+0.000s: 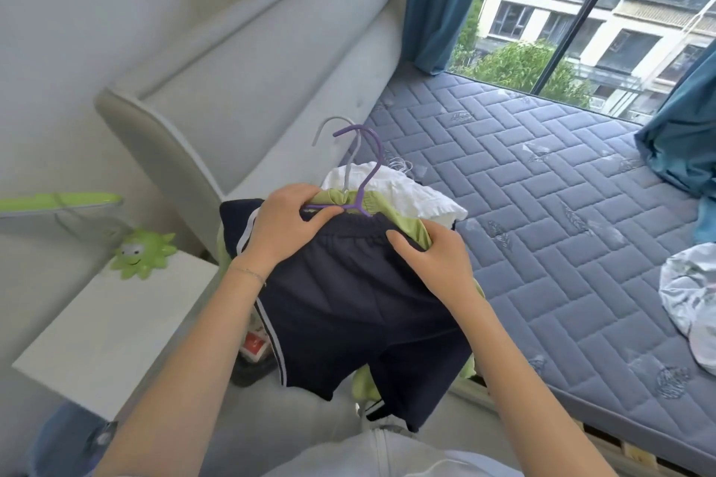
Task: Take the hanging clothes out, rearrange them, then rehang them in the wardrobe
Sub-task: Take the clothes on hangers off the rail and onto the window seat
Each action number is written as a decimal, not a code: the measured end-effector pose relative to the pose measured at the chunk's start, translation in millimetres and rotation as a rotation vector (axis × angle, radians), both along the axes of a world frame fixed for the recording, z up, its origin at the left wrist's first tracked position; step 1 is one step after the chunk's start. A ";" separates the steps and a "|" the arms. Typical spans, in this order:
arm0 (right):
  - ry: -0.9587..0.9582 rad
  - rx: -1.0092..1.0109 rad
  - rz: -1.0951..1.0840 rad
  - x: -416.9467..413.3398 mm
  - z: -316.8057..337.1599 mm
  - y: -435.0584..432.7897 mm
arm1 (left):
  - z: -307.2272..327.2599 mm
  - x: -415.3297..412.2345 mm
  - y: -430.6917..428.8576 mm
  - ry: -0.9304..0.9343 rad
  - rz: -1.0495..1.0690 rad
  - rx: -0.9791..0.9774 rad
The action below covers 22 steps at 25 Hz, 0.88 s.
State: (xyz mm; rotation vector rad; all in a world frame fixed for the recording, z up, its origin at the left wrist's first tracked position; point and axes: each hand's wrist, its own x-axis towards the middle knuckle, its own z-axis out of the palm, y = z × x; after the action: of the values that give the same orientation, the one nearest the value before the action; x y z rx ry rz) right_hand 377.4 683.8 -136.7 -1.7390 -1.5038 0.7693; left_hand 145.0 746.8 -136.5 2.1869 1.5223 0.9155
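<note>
Seen from above, navy shorts (348,302) lie on a heap of green and white clothes (418,201) at the corner of a quilted mattress (561,186), waistband against a purple hanger (366,170). The left hand (286,228) pinches the hanger's bar together with the waistband and the right hand (430,263) curls round the waistband's far end; how the shorts fasten on is hidden. Best to keep the waistband taut and level along the bar so they hang straight

A green toy (141,254) sits on a white nightstand (116,321) near the grey quilted mattress (542,205).
</note>
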 end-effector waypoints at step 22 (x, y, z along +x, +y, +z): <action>-0.160 -0.106 -0.254 102.9 -60.3 318.7 | -81.8 124.1 378.4 -0.023 -0.314 -0.365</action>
State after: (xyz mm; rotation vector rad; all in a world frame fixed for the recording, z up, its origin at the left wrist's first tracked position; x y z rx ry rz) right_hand 480.3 1002.5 -196.9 -2.0652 -1.3277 0.5992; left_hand 269.2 1125.2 -218.2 2.0551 1.1777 0.5142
